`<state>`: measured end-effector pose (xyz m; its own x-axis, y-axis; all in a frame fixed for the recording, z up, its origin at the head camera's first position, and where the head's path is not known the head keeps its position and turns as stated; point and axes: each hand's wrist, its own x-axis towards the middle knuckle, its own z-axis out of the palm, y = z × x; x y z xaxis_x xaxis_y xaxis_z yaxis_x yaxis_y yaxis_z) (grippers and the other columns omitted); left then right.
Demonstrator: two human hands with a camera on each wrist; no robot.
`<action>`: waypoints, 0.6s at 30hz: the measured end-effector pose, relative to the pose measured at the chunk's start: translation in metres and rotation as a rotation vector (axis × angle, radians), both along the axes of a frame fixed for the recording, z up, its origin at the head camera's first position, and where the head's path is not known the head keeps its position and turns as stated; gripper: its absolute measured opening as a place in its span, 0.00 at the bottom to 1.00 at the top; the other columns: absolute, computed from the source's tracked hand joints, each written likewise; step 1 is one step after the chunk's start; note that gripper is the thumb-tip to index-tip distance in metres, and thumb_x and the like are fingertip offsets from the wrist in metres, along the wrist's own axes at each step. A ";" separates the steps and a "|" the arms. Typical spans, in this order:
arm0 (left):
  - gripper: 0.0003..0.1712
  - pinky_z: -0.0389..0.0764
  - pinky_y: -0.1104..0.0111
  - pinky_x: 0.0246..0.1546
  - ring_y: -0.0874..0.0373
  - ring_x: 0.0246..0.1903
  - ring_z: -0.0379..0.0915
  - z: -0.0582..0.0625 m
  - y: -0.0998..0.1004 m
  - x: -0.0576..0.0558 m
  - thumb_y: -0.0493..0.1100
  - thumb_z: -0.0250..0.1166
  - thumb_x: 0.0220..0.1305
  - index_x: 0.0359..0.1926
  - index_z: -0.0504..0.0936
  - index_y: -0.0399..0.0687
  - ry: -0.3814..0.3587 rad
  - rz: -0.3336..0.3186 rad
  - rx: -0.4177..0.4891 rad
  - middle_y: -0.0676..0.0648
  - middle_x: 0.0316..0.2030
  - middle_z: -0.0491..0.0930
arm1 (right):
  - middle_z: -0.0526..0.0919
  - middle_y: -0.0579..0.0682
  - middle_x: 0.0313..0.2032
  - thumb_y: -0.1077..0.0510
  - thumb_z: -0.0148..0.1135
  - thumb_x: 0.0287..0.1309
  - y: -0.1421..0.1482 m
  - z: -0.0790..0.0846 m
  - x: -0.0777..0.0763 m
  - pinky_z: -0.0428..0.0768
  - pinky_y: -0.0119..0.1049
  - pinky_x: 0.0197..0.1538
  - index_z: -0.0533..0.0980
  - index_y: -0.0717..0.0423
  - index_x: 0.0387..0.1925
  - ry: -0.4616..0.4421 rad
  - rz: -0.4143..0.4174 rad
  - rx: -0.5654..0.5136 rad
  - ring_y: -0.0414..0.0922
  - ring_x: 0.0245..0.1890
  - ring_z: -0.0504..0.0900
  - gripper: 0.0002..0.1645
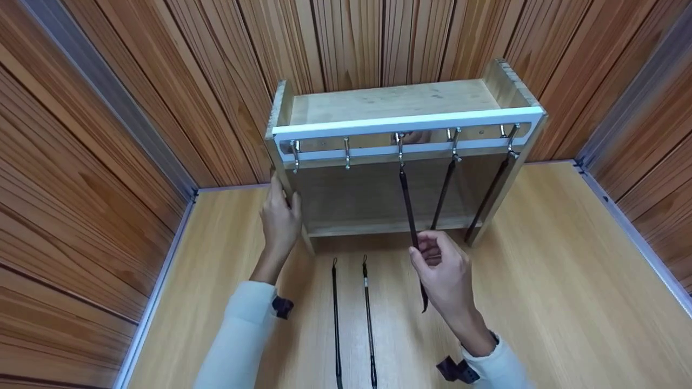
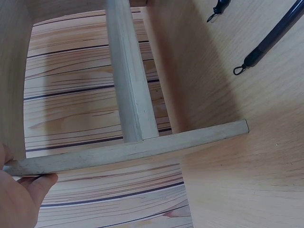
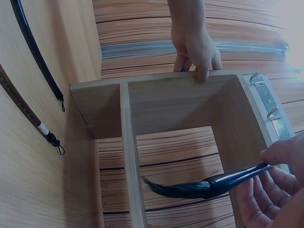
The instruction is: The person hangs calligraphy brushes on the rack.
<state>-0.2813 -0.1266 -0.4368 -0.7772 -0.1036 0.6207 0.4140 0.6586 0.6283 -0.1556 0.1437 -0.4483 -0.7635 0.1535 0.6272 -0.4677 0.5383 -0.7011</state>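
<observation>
My right hand [image 1: 446,270] pinches a dark calligraphy brush [image 1: 409,208] between thumb and fingers. The brush's top end is at the third hook [image 1: 400,146] from the left, and its pointed bristle tip [image 3: 175,190] points downward past the hand. A wooden rack [image 1: 389,105] with a white-edged front rail carries the hooks. My left hand [image 1: 281,219] grips the rack's left side panel [image 3: 156,78], thumb on one face and fingers on the other. Two more brushes, one slanting [image 1: 443,189] and one further right [image 1: 492,192], hang from hooks beside the held one.
Two brushes, a plain black one [image 1: 336,324] and one with a white band [image 1: 369,319], lie on the wooden tabletop [image 1: 567,302] before the rack. Two bare hooks, outermost [image 1: 295,156] and inner [image 1: 347,154], are at the rail's left. Wood-plank walls [image 1: 346,43] enclose the back and sides.
</observation>
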 end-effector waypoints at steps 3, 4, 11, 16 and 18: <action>0.29 0.84 0.54 0.35 0.39 0.45 0.79 -0.001 0.000 0.000 0.31 0.58 0.70 0.69 0.62 0.26 0.010 -0.005 -0.007 0.28 0.52 0.76 | 0.81 0.51 0.29 0.76 0.71 0.49 0.001 0.000 -0.001 0.80 0.23 0.31 0.79 0.68 0.40 0.001 -0.004 0.006 0.43 0.27 0.82 0.15; 0.29 0.84 0.53 0.37 0.38 0.47 0.79 -0.001 0.000 0.000 0.31 0.58 0.70 0.69 0.62 0.26 0.010 -0.004 -0.008 0.28 0.53 0.76 | 0.81 0.51 0.29 0.76 0.71 0.49 0.001 0.000 -0.002 0.79 0.23 0.31 0.79 0.68 0.40 0.000 -0.004 0.008 0.43 0.27 0.82 0.15; 0.29 0.82 0.51 0.48 0.35 0.55 0.75 -0.002 0.000 0.001 0.31 0.58 0.71 0.69 0.62 0.27 0.007 -0.001 -0.002 0.28 0.55 0.75 | 0.81 0.50 0.29 0.76 0.71 0.50 0.001 0.001 -0.002 0.80 0.23 0.31 0.79 0.67 0.40 0.003 0.004 0.006 0.43 0.27 0.82 0.15; 0.29 0.82 0.51 0.48 0.35 0.55 0.75 -0.002 0.000 0.000 0.31 0.58 0.71 0.69 0.63 0.27 0.000 0.006 -0.003 0.29 0.56 0.75 | 0.81 0.50 0.29 0.76 0.71 0.49 0.001 0.001 -0.002 0.80 0.22 0.31 0.79 0.68 0.40 0.006 0.007 0.003 0.43 0.27 0.82 0.15; 0.29 0.82 0.51 0.48 0.36 0.55 0.76 -0.002 0.000 0.000 0.31 0.58 0.71 0.69 0.63 0.28 -0.004 0.007 0.000 0.29 0.55 0.75 | 0.81 0.50 0.29 0.76 0.71 0.49 0.001 0.001 -0.003 0.79 0.22 0.31 0.79 0.68 0.40 0.004 0.006 0.000 0.43 0.27 0.82 0.15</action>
<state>-0.2812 -0.1266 -0.4383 -0.7790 -0.1091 0.6174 0.4069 0.6612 0.6302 -0.1582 0.1446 -0.4470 -0.7622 0.1487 0.6301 -0.4737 0.5353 -0.6993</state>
